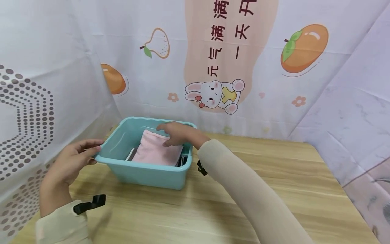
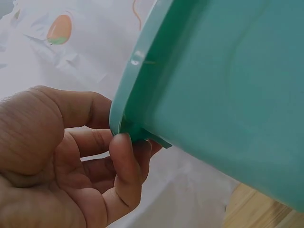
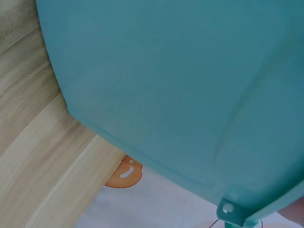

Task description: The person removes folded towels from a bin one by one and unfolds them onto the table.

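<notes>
A light blue plastic bin [image 1: 146, 174] stands on the table's left part. My left hand [image 1: 76, 157] grips the rim at its left end; in the left wrist view, the thumb and fingers [image 2: 126, 166] pinch the bin's edge. Inside the bin lies a folded pink cloth [image 1: 155, 150], partly covering a white-edged item [image 1: 131, 154] and some dark items [image 1: 182, 160] whose kinds I cannot tell. My right hand [image 1: 178, 132] reaches over the bin's right end, its fingers spread apart above the cloth. In the right wrist view, the bin's outer wall [image 3: 166, 95] hides most of that hand.
The wooden table [image 1: 243, 203] extends to the right and in front of the bin. A printed white curtain [image 1: 137, 84] hangs behind the table, and another dotted sheet [image 1: 27, 112] hangs close on the left. Black straps [image 1: 89, 204] sit on the sleeves.
</notes>
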Demonstrator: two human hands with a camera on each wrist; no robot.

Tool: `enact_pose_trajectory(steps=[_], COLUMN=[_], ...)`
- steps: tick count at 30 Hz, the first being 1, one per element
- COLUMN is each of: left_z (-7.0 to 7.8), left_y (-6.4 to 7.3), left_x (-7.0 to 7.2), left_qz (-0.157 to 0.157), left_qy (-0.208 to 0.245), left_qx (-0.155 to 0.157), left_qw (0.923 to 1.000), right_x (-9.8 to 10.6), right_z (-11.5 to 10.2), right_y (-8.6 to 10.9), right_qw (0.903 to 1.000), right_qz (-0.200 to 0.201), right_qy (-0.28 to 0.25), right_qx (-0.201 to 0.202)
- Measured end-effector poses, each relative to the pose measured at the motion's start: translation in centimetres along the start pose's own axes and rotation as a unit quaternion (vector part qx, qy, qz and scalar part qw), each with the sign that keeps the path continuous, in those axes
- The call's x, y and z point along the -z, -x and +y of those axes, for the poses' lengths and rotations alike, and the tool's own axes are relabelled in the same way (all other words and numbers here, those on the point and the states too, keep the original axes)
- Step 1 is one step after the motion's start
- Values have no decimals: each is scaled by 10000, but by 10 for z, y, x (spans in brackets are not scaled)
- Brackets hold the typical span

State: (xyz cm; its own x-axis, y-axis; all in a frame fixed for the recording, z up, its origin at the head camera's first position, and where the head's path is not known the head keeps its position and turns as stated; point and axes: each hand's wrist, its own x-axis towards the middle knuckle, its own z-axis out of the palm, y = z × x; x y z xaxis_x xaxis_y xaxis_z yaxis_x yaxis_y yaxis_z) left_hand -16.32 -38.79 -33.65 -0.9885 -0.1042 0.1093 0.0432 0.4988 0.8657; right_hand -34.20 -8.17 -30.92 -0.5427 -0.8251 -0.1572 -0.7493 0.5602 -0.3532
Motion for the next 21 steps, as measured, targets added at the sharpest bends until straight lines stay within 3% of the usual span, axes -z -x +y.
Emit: enact_pose_trajectory(steps=[4,12,21], left_z=[-1,0,1], left_y=[0,-1,0], left_x=[0,1,0], left_qz=[-36,0,4], left_qy=[231,272,180], left_qx=[78,171,246], left_qw=[9997,9995,9995], right_x=[-1,-6,-9], right_z=[0,0,5], right_y=[-3,-9,-13], right_qw=[9992,9975,9921], right_qz=[-154,-370,-1003], right_qy=[-290,-437,-614], right_qx=[-234,-416,-443])
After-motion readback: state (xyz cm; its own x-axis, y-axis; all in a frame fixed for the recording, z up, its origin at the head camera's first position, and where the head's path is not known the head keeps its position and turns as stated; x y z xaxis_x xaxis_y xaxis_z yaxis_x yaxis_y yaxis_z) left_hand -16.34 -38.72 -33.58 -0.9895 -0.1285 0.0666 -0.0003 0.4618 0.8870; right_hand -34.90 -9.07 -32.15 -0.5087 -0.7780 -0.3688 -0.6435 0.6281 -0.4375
